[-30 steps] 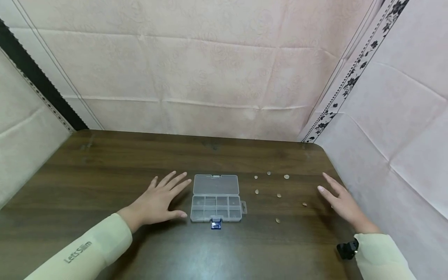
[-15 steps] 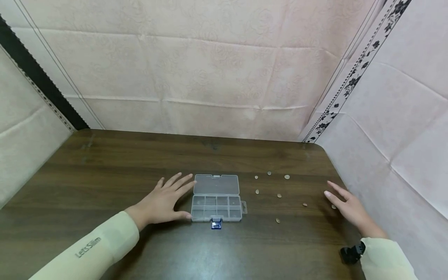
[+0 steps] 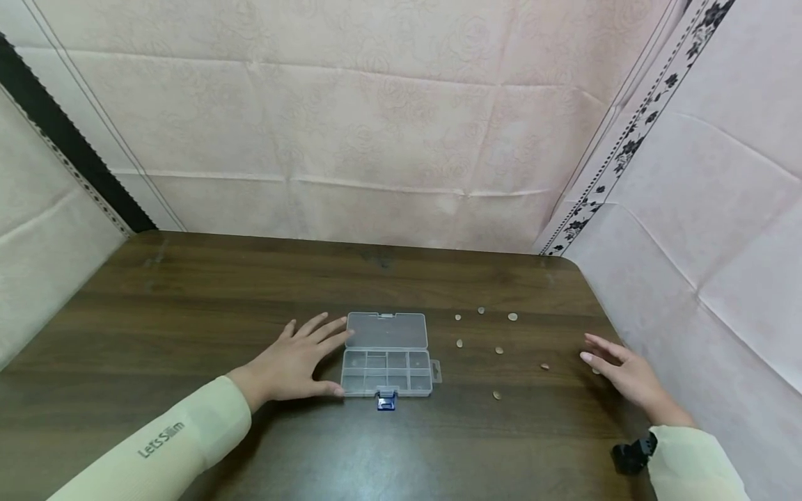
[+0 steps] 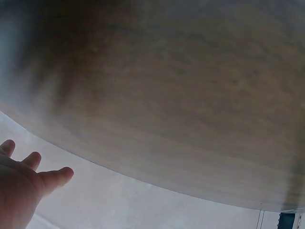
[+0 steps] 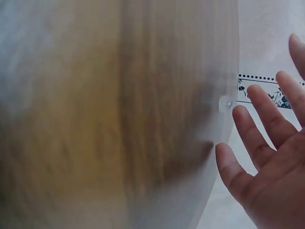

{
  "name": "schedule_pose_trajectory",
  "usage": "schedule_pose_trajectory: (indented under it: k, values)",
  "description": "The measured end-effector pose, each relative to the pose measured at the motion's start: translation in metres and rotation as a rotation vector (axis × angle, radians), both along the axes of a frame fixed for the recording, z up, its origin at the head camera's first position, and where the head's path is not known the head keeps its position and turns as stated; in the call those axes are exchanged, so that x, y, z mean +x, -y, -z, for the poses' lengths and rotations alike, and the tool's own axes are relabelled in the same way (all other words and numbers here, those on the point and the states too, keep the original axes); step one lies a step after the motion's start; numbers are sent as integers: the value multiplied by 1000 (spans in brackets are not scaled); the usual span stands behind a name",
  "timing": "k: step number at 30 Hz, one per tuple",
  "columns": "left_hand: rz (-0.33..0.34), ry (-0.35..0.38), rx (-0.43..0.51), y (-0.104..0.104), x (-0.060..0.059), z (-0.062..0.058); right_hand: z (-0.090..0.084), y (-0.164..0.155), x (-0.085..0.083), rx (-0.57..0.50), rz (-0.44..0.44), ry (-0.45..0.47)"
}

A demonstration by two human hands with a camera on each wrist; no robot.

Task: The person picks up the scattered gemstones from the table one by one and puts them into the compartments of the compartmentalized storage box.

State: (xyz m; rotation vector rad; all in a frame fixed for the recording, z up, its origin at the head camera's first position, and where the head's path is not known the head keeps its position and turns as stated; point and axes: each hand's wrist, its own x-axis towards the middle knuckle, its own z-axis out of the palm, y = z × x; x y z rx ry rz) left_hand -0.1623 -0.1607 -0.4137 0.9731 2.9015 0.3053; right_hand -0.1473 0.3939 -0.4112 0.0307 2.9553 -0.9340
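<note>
A clear plastic compartment box (image 3: 387, 372) lies on the brown table, its lid (image 3: 387, 330) swung back away from the person. Its latch (image 3: 386, 402) is blue. My left hand (image 3: 291, 365) spreads its straight fingers at the box's left side; thumb and fingertips are at the edge, but firm contact cannot be made out. At the far right my right hand (image 3: 629, 379) hovers with relaxed fingers, thumb close to a small pale disc (image 3: 595, 371) partly hidden below it. In the right wrist view this hand (image 5: 271, 162) has its fingers apart and holds nothing.
Several small round discs, too small to identify, lie scattered between box and right hand, one brownish disc (image 3: 544, 366) nearest that hand. Pale cloth walls (image 3: 376, 139) close in the wooden table (image 3: 207, 299) at back and sides.
My left hand has moved right, up to the box's left edge. The right hand has drawn slightly back and right, its fingers lowering toward the disc. Box and discs stay put.
</note>
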Motion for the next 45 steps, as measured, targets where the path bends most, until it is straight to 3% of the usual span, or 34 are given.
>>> schedule_pose_trajectory:
  k: [16, 32, 45]
  values:
    - [29, 30, -42, -5, -2, 0, 3, -12, -2, -11, -25, 19]
    - [30, 42, -51, -5, 1, -2, 7, -19, 0, 49, -30, 48]
    - [33, 40, -43, -6, 2, -2, 8, -14, -2, 155, -98, -35]
